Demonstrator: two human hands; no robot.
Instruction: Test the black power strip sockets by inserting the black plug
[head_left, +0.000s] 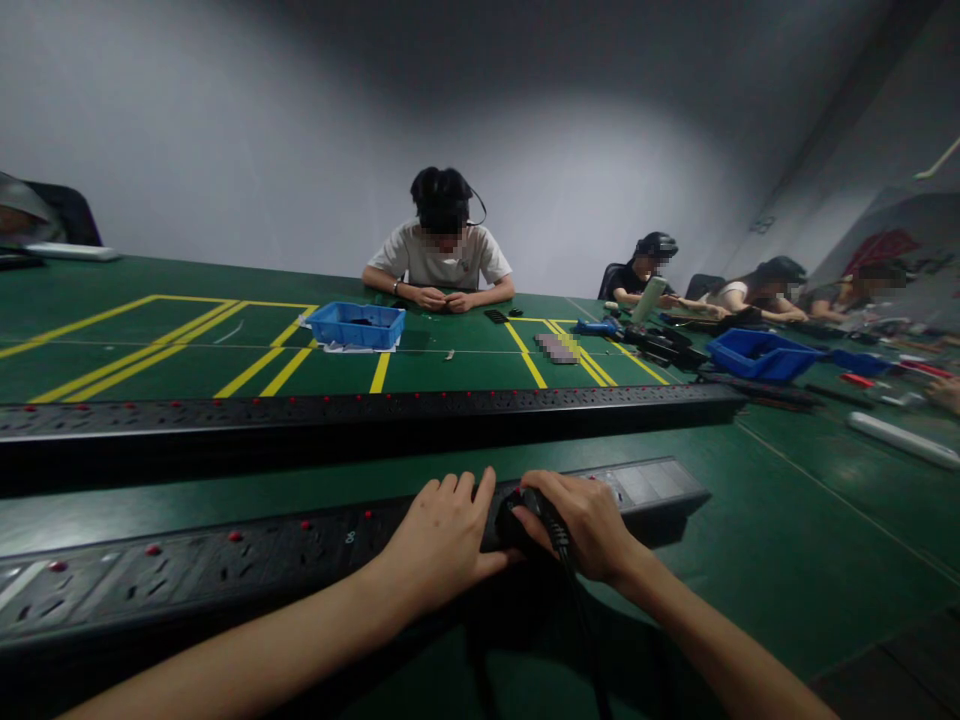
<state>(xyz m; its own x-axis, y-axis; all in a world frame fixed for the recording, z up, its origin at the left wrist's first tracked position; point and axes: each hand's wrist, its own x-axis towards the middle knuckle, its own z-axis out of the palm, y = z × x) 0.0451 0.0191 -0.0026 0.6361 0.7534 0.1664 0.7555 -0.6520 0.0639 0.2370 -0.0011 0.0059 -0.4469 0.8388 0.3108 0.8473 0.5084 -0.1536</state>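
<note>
ok so there's a shallow blue plastic bin [382, 333] across the green worktop [787, 500], sitting on white paper [345, 348] with something dark inside, and a deeper blue plastic bin [761, 365] off right, too shadowy to read the contents. Small white marking [349, 537] on the near black socket strip with red dots [322, 548], maybe "08". Left hand [446, 535] lies over that strip, thumb spread, can't tell if it grips or just presses. Right hand [589, 520] has its fingers curled round a corded black plug [507, 520], right at the strip's top
</note>
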